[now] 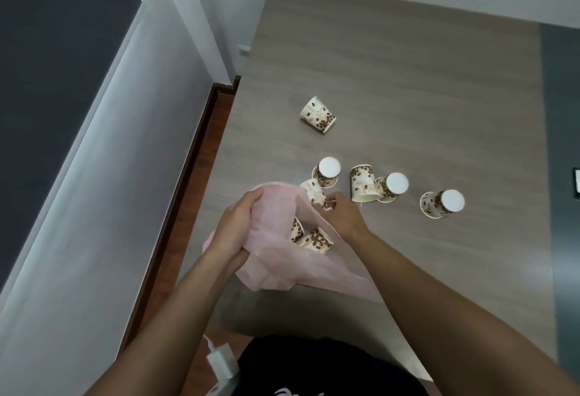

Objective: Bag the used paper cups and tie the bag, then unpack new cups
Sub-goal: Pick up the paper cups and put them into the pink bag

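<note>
Gripping pink bag (276,257) rim, left hand (238,226), right hand (343,215) pinching cup (314,195)

Pink plastic bag (276,257): one. Paper cups (317,114), coffee-bean print: eight; five loose on the counter (408,82), two inside the bag, one held. Hands: two, left hand (238,229) and right hand (343,215). Counter: one.

left grip (238,226) clenched, right grip (343,214) pinching

We record soft, fairly dim indoor light. A bright strip glares on the wall (110,144) far left of the fingers (249,199); a diffuse shadow darkens the table (408,82) below them. Edges bow; detail slightly soft.
</note>
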`<state>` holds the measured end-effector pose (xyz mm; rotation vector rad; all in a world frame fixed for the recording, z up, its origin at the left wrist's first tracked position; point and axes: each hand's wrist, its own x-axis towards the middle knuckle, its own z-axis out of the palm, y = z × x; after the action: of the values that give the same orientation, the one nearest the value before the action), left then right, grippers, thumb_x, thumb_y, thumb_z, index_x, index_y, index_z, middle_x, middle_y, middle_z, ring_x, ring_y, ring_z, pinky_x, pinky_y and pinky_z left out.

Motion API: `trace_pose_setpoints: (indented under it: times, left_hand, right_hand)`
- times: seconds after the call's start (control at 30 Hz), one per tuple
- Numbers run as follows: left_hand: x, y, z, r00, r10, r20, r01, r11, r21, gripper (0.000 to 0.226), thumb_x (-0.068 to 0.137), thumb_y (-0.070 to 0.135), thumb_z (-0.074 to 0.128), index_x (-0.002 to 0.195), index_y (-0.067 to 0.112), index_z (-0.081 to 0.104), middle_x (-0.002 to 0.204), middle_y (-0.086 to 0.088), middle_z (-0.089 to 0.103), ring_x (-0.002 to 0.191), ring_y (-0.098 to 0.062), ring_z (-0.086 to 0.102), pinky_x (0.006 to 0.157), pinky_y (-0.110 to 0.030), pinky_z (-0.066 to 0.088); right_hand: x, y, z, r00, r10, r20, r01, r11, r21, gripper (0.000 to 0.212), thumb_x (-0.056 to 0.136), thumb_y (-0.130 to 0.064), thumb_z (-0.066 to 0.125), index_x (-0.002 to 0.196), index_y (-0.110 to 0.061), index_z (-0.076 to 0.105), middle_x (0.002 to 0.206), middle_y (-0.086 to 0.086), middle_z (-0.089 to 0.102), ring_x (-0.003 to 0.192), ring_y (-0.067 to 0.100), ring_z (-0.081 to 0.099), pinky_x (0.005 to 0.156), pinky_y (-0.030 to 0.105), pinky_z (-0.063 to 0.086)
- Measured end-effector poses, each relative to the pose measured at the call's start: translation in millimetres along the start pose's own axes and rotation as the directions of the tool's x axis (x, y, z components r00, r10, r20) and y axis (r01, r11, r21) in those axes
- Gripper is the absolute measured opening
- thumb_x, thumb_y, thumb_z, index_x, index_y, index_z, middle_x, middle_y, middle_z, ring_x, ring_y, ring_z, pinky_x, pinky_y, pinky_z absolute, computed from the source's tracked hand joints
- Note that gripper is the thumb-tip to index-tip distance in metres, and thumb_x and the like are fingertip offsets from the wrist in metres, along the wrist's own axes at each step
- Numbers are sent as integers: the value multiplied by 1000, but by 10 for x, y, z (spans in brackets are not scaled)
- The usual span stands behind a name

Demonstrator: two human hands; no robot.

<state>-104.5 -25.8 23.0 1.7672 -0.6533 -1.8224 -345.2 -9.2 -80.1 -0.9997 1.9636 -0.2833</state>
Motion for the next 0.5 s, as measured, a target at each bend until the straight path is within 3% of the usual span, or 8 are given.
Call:
trace_pose_setpoints:
  times: [0.1,0.17,0.23,0.3,0.4,0.5]
  left_hand:
    - [62,21,1,999,-20,-42,17,997,-77,62,81,73,74,123,29,86,128,-4,84,122,-29,79,112,-58,60]
    - [102,50,32,995,-41,-93,28,990,-138,55,88,66,75,121,24,86,125,-6,85,117,-29,81,109,-55,62]
    - [115,109,87,996,-31,-87,16,987,-160,46,96,56,74,120,19,86,122,-8,86,111,-27,82,103,-49,65]
    - [134,159,135,996,-16,-84,3,986,-164,46,99,53,73,122,16,85,121,-10,86,111,-27,82,103,-49,65]
    - [170,263,167,998,20,-59,-33,974,-224,61,93,61,73,128,12,83,124,-18,84,118,-35,81,110,-56,62]
    - [192,323,207,990,58,-127,-90,962,-259,70,90,70,70,135,17,79,129,-15,82,118,-32,81,111,-58,61]
  right_hand:
    - [-213,-234,-242,999,3,-48,13,949,315,57,91,-70,70,119,-20,72,105,-7,75,96,15,71,84,35,50]
    - [-355,-433,-419,998,-56,18,37,840,541,50,95,-67,70,103,-17,73,80,-6,68,72,15,62,71,34,46]
    - [-470,-578,-558,979,-155,132,5,666,746,44,99,-57,69,105,-14,72,81,5,66,67,18,58,67,36,45]
    - [-559,-646,-605,940,-248,236,-63,553,831,47,102,-49,68,121,-5,72,100,12,71,80,20,66,79,39,54]
    - [-675,-640,-475,912,-257,320,-91,633,769,48,103,-48,69,130,-8,72,117,9,79,104,20,74,101,44,55]
    - [-823,-570,-188,909,-253,330,-59,706,705,41,103,-45,73,128,-12,74,125,10,81,108,18,74,103,39,56]
